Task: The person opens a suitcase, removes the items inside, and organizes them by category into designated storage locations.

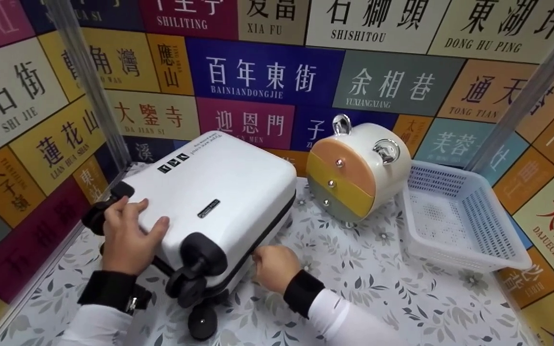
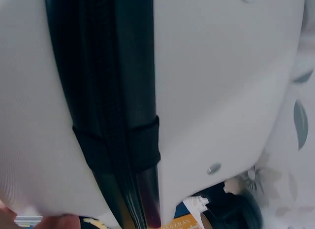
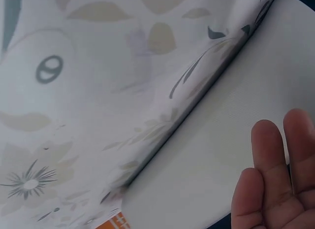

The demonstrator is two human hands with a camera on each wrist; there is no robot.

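A white hard-shell suitcase (image 1: 238, 168) lies on its side with black wheels (image 1: 205, 252) toward me. My left hand (image 1: 130, 235) rests on the wheel end, its fingers and spread thumb against the white shell. The black zipper band (image 2: 110, 81) crosses the left wrist view. My right hand (image 1: 277, 269) is low at the suitcase's right side, beside the black seam. In the right wrist view several fingers (image 3: 268, 150) lie near the pale shell, loosely bent. The thumb and index finger are out of that view, so whether they pinch anything is hidden.
A small round cabinet (image 1: 387, 139) with orange, yellow and grey drawers stands behind the suitcase to the right. Farther right is a white perforated basket (image 1: 416, 240). The leaf-patterned tablecloth (image 1: 354, 288) runs underneath, with sign-printed walls (image 1: 262, 72) around.
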